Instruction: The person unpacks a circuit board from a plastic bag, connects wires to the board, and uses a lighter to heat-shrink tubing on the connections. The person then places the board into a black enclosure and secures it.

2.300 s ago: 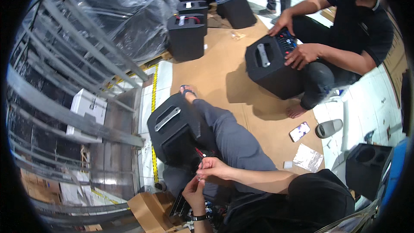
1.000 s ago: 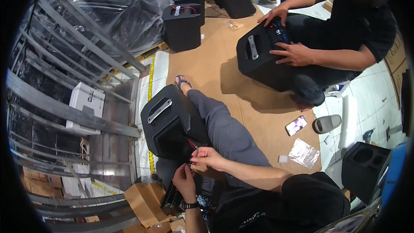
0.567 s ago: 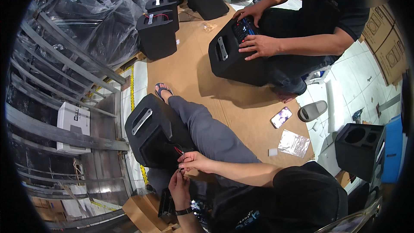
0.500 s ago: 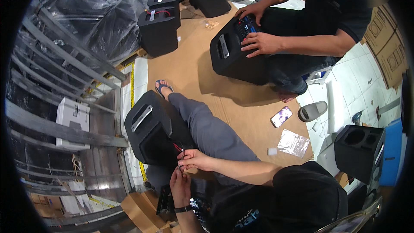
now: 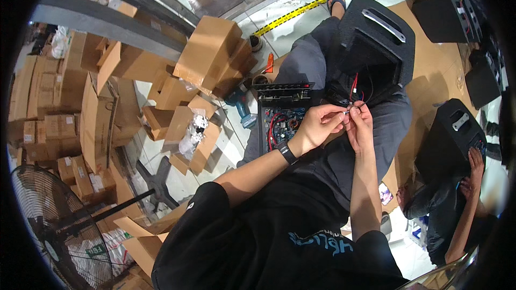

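A black speaker cabinet (image 5: 382,35) with a silver handle stands between my legs, its open cavity facing me. Red and black wires (image 5: 355,82) come out of the cavity to my fingertips. My left hand (image 5: 321,124), a dark band at its wrist, is closed in a pinch on a small wire end. Close against it, my right hand (image 5: 361,128) pinches the wires too. The exact join between the fingertips is too small to make out. Beside my left forearm lies an amplifier module (image 5: 279,121) with an exposed circuit board and red wires.
Left of my leg are a cordless drill (image 5: 242,108), an orange-red tool (image 5: 270,63) and open cardboard boxes (image 5: 207,53). A black fan (image 5: 64,231) stands lower left. At right, a co-worker's hand (image 5: 475,165) touches another speaker cabinet (image 5: 446,139); more cabinets stand beyond.
The view has swung toward my left, bringing the amplifier module, drill, boxes and fan into sight. Both hands remain together at the wires.
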Available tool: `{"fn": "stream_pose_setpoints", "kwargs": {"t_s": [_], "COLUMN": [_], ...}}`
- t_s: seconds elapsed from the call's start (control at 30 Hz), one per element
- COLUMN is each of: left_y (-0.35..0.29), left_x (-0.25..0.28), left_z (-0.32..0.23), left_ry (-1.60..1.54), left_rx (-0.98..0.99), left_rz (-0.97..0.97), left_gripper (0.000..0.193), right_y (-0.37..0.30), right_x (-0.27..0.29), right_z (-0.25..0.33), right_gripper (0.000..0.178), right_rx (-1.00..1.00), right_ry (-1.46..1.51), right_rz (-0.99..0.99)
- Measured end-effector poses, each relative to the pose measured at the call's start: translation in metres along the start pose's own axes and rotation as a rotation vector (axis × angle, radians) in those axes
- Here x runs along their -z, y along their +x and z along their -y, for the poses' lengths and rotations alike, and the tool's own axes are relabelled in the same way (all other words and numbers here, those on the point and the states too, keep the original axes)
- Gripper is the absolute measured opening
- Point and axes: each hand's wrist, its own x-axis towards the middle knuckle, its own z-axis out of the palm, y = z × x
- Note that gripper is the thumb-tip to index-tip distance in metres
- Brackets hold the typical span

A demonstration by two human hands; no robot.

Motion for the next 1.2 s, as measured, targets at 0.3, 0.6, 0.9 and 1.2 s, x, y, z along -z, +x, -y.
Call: {"fn": "stream_pose_setpoints", "kwargs": {"t_s": [0.3, 0.6, 0.9, 1.2], "left_y": [0.000, 0.026, 0.048, 0.060], "left_x": [-0.005, -0.005, -0.007, -0.012], "left_z": [-0.017, -0.031, -0.046, -0.040], "left_ry": [0.458, 0.620, 0.867, 0.873], "left_rx": [-0.321, -0.608, -0.685, -0.610], "left_rz": [-0.138, -0.101, 0.085, 0.007], "left_gripper": [0.014, 0.018, 0.021, 0.021], "right_y": [-0.005, 0.008, 0.019, 0.018], "right_x": [0.001, -0.026, -0.028, -0.024], "right_z": [0.008, 0.050, 0.047, 0.027], "right_gripper": [0.016, 0.021, 0.009, 0.010], "right_rx": [0.013, -0.106, -0.320, -0.238], "right_ry": [-0.176, -0.190, 0.101, 0.245], "right_rz": [-0.104, -0.166, -0.210, -0.272]}}
